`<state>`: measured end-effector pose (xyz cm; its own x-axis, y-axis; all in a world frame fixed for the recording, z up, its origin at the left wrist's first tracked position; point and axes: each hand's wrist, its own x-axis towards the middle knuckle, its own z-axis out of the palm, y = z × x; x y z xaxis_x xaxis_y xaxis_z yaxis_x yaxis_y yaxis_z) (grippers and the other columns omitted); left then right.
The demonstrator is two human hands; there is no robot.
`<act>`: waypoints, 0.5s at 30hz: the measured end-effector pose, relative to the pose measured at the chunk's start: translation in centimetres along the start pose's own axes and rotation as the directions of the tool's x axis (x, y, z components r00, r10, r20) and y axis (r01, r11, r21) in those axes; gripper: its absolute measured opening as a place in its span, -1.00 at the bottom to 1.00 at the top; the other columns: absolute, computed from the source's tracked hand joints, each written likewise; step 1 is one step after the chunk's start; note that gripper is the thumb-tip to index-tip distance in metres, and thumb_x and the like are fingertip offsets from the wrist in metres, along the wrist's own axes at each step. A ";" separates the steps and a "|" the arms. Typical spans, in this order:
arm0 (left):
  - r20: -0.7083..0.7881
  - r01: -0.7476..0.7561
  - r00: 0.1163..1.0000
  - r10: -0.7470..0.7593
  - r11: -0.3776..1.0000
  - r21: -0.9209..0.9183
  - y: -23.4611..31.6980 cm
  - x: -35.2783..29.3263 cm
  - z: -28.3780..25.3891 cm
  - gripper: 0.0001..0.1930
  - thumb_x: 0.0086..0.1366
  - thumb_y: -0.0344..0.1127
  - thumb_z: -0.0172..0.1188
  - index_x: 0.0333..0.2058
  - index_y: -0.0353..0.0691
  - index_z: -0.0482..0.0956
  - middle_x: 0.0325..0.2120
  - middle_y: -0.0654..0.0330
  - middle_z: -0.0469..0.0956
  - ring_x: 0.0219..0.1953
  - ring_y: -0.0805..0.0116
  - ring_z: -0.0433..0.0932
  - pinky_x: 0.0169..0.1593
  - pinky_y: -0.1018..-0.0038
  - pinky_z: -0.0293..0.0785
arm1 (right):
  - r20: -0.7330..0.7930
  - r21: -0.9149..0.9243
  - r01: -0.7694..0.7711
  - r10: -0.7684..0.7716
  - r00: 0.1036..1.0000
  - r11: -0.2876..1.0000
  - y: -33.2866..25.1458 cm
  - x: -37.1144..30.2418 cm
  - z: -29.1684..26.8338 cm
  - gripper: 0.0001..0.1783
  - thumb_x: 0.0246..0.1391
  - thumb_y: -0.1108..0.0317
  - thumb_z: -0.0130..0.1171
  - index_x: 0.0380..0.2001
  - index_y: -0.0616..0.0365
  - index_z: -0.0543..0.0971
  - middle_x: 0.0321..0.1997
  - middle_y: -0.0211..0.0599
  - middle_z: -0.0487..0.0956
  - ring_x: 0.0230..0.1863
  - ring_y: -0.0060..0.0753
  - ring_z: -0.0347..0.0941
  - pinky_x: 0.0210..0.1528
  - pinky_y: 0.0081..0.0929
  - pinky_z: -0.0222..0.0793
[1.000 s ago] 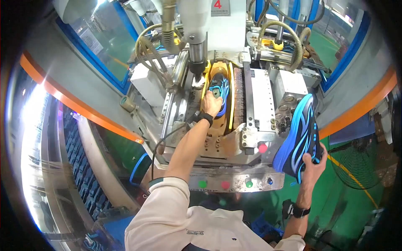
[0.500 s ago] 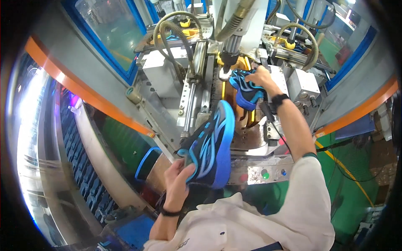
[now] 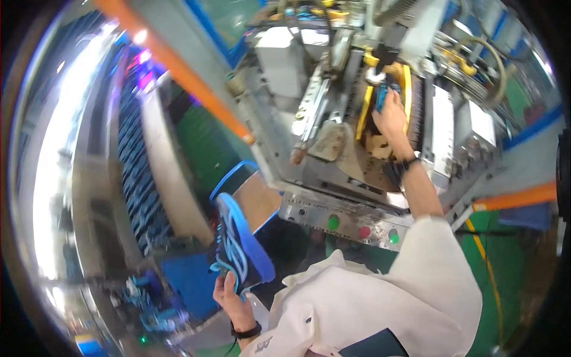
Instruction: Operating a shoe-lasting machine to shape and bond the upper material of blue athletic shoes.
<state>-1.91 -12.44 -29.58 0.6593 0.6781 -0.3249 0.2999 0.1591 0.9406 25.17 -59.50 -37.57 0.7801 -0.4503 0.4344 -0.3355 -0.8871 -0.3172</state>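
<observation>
My left hand (image 3: 235, 304) grips a blue-and-black shoe (image 3: 253, 256) by its collar, low and left of the machine, with its toe pointing up and away. My right hand (image 3: 391, 122) reaches into the machine (image 3: 333, 193) and has its fingers on a blue-and-black shoe upper (image 3: 381, 98). That upper lies between two yellow guide bars (image 3: 407, 83), just under a dark press head (image 3: 386, 55). Most of the upper is hidden behind my right hand, and motion blurs this area.
A panel with green and red buttons (image 3: 364, 232) runs along the machine's front edge. To the left are a pale-edged conveyor (image 3: 169, 160), an orange rail (image 3: 190, 83) and a blue-rimmed bin (image 3: 229, 178). More blue shoe parts (image 3: 151, 309) lie at lower left.
My view has swung left. My left hand has carried the shoe down and left, away from the machine's front. My right hand has pushed the upper deeper between the yellow bars.
</observation>
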 end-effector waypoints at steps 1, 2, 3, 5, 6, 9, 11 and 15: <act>0.029 0.046 0.999 -0.046 0.999 0.003 -0.8 -0.8 -0.8 -0.75 0.15 -0.35 0.24 -0.22 -0.38 0.56 -0.35 0.24 0.55 -0.29 0.45 0.47 -0.15 0.51 0.36 | -0.093 0.144 0.177 -0.164 0.982 0.974 -1.2 -3.6 -1.2 -0.25 -0.07 0.33 0.26 0.22 0.20 0.25 0.11 0.07 0.42 0.18 0.01 0.33 0.20 -0.20 0.28; 0.015 0.078 0.997 -0.078 0.997 -0.004 -1.4 -1.3 -1.8 -0.73 0.15 -0.37 0.22 -0.19 -0.40 0.58 -0.31 0.20 0.57 -0.25 0.42 0.48 -0.11 0.49 0.38 | -0.145 0.392 0.311 -0.276 0.950 0.866 -4.0 -7.6 -2.1 -0.40 -0.03 0.41 0.22 0.14 0.19 0.37 0.06 0.03 0.44 0.08 0.04 0.38 0.14 -0.21 0.31; -0.002 0.072 0.997 -0.072 0.996 0.048 -2.6 -1.9 -2.6 -0.71 0.15 -0.39 0.23 -0.17 -0.41 0.58 -0.28 0.17 0.59 -0.22 0.40 0.50 -0.09 0.50 0.39 | 0.071 0.448 0.230 -0.291 0.954 0.864 -6.7 -12.0 -5.2 -0.52 -0.06 0.49 0.21 0.02 0.16 0.47 -0.01 0.00 0.47 0.01 0.04 0.41 0.07 -0.19 0.34; 0.121 0.067 0.990 -0.076 0.995 0.069 -3.0 -3.7 -1.8 -0.69 0.16 -0.31 0.25 -0.16 -0.41 0.60 -0.25 0.15 0.61 -0.19 0.41 0.53 -0.08 0.51 0.41 | 0.094 0.645 0.298 -0.461 0.882 0.703 -8.0 -19.1 -5.6 -0.78 -0.07 0.52 0.20 -0.27 0.19 0.53 -0.14 -0.08 0.53 -0.10 0.01 0.44 -0.04 -0.22 0.37; 0.082 0.045 0.995 -0.064 0.975 0.215 -3.6 -4.5 -2.2 -0.69 0.16 -0.29 0.26 -0.18 -0.39 0.60 -0.28 0.16 0.61 -0.18 0.43 0.54 -0.10 0.50 0.43 | 0.181 0.712 0.219 -0.475 0.861 0.667 -7.8 -22.3 -4.2 -0.80 -0.07 0.53 0.18 -0.29 0.20 0.53 -0.18 -0.11 0.53 -0.11 -0.02 0.44 -0.05 -0.22 0.37; 0.058 0.342 0.940 -0.337 0.924 -0.173 -5.1 -7.6 -2.4 -0.73 0.14 -0.31 0.30 -0.24 -0.38 0.62 -0.36 0.21 0.62 -0.34 0.44 0.57 -0.28 0.54 0.49 | 0.347 0.650 0.266 -0.590 0.729 0.711 -6.1 -27.5 1.7 -0.83 -0.03 0.50 0.16 -0.30 0.18 0.52 -0.24 -0.11 0.50 -0.11 -0.01 0.41 -0.06 -0.18 0.35; 0.040 0.322 0.946 -0.322 0.920 -0.221 -7.1 -9.5 -4.1 -0.72 0.15 -0.33 0.30 -0.21 -0.41 0.61 -0.35 0.20 0.61 -0.31 0.44 0.56 -0.24 0.52 0.49 | 0.314 0.676 0.348 -0.681 0.661 0.649 -5.0 -29.4 6.0 -0.84 -0.01 0.47 0.15 -0.30 0.17 0.51 -0.25 -0.11 0.48 -0.11 0.00 0.40 -0.06 -0.17 0.34; -0.067 0.345 0.930 -0.362 0.921 -0.180 -8.1 -13.0 -8.7 -0.69 0.15 -0.34 0.30 -0.17 -0.42 0.60 -0.29 0.16 0.60 -0.24 0.40 0.55 -0.15 0.51 0.48 | 0.322 0.610 0.446 -0.720 0.615 0.654 -4.4 -30.0 8.5 -0.82 0.03 0.43 0.14 -0.24 0.16 0.51 -0.19 -0.08 0.48 -0.07 0.03 0.39 -0.02 -0.14 0.32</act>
<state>-18.91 -16.29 -32.14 0.4581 0.6212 -0.6358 0.3800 0.5098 0.7718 7.74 -41.17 -56.42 0.8912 0.3948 0.2236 0.4512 -0.7193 -0.5283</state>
